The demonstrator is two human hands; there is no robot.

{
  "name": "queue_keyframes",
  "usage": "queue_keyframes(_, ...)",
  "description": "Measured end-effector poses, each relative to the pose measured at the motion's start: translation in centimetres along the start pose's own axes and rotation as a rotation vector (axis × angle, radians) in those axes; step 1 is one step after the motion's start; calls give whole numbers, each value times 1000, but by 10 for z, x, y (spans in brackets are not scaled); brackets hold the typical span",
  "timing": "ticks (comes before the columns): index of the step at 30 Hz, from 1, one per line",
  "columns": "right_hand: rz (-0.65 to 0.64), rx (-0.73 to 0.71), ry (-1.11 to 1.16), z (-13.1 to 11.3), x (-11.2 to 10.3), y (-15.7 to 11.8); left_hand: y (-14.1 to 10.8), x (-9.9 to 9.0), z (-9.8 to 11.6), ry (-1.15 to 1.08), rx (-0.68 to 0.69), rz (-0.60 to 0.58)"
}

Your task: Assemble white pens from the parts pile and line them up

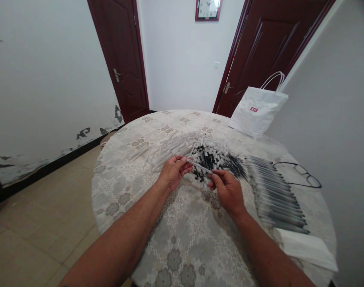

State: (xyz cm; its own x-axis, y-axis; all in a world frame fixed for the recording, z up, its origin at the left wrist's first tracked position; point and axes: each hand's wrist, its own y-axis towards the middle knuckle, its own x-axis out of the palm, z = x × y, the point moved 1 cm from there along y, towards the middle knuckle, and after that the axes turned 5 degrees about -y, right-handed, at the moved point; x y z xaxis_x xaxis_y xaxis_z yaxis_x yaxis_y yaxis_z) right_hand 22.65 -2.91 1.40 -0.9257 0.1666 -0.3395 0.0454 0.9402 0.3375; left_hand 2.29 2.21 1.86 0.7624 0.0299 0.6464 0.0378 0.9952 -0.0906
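Both hands hold one slim, pale see-through pen barrel (pixel 200 165) above the near side of a loose pile. My left hand (pixel 173 172) pinches its left end between thumb and fingers. Its right end is in the closed fingers of my right hand (pixel 226 187). Beyond the hands lie pale pen barrels (pixel 173 150), heaped lengthwise. Small white pieces (pixel 213 147) and black pieces (pixel 204 156), which look like pen parts, are mixed beside them. Thin dark sticks (pixel 234 164) lie at the pile's right. Whether anything is inside the held barrel cannot be made out.
On the right, a row of dark-and-clear pens (pixel 277 195) lies side by side, near eyeglasses (pixel 301 171) and a folded white packet (pixel 307 247). A white paper bag (pixel 258 111) stands at the back right. A patterned cloth covers the round table (pixel 182 239).
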Motion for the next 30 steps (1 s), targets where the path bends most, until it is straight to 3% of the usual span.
queue_keyframes(5,-58,329,446,1,8,5,2,-2,0,99,40,-38)
queue_keyframes(10,-117,457,548,2,10,9,1,1,3,159,105,-16)
queue_keyframes(13,-188,323,279,-2,8,9,-10,13,6,275,138,-5)
queue_keyframes(18,-267,-84,-323,-20,-5,7,-33,34,7,605,88,-178)
queue_keyframes(24,-614,-256,-724,-42,-50,0,-66,37,9,1171,143,-460)
queue_keyframes(27,-547,-227,-914,-42,-91,0,-92,53,14,1196,167,-524)
queue_keyframes(30,-386,-156,-1046,-32,-134,13,-126,71,14,987,13,-652)
